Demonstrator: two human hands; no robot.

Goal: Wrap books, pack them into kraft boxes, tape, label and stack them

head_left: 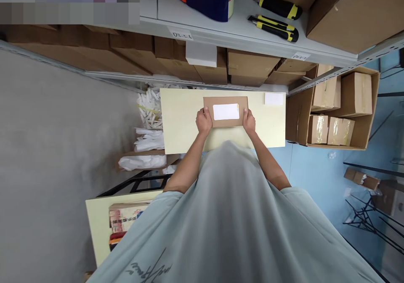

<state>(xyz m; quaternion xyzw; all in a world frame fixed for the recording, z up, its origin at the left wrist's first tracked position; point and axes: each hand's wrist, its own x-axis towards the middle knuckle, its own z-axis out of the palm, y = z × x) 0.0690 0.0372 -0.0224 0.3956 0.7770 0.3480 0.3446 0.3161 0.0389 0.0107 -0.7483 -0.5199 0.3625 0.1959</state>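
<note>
I find the left hand (204, 121) and right hand (249, 121) gripping opposite short sides of the box (225, 111), over the worktop (179, 123) toward its far edge — probably light, stiff; those sides should hold best.

A plain gray wall (63, 140) fills the left side, softly shaded toward the counter (181, 125), whose top is pale yellow and rectangular. Beyond the counter's far edge stands light gray metal shelving (241, 33), paper labels (180, 33) on its front edge and brown cartons (252, 62) lined up on the tier below. Lower left, a second pale yellow tabletop (98, 220) sits near a black metal frame (126, 183). Light blue floor (315, 178) spreads to the right, where thin black legs (366, 220) crisscross. The light is even and diffuse.
</note>
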